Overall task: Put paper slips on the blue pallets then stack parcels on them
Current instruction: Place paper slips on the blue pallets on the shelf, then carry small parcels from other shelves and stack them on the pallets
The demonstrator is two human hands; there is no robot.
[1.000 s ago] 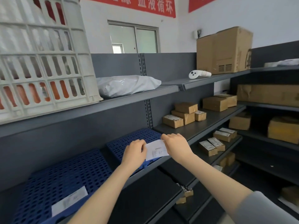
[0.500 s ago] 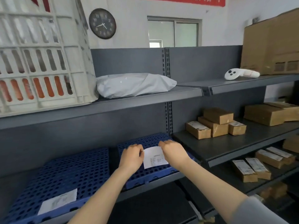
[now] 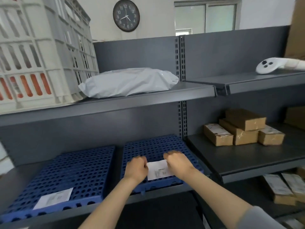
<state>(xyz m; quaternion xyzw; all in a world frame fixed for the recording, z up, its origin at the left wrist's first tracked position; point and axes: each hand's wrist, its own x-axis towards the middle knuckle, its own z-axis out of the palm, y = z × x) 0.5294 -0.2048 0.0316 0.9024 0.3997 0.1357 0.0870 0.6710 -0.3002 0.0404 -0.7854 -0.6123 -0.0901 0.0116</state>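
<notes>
Head view, lower shelf: two blue pallets lie side by side, the left pallet (image 3: pixel 69 176) and the right pallet (image 3: pixel 153 146), close together with a narrow gap between them.
Left hand (image 3: pixel 137 168): curled, fingers pinching the left edge of a paper slip (image 3: pixel 159 170).
Right hand (image 3: pixel 178 162): curled, fingers pinching the slip's right edge.
Paper slip: white with printed lines, held between both hands over the near part of the right pallet; whether it touches the surface cannot be told.
Second slip (image 3: pixel 53 198): lies flat on the near edge of the left pallet, apart from both hands.
Parcels (image 3: pixel 242 128): brown cartons stacked on the neighbouring shelf to the right, well apart from the pallets.
Upper shelf: a white plastic crate (image 3: pixel 41 52) at left, a white poly bag (image 3: pixel 130 82) beside it, and a white controller (image 3: pixel 270 65) at far right.
Wall: a round clock (image 3: pixel 126 15) hangs above the shelving.
</notes>
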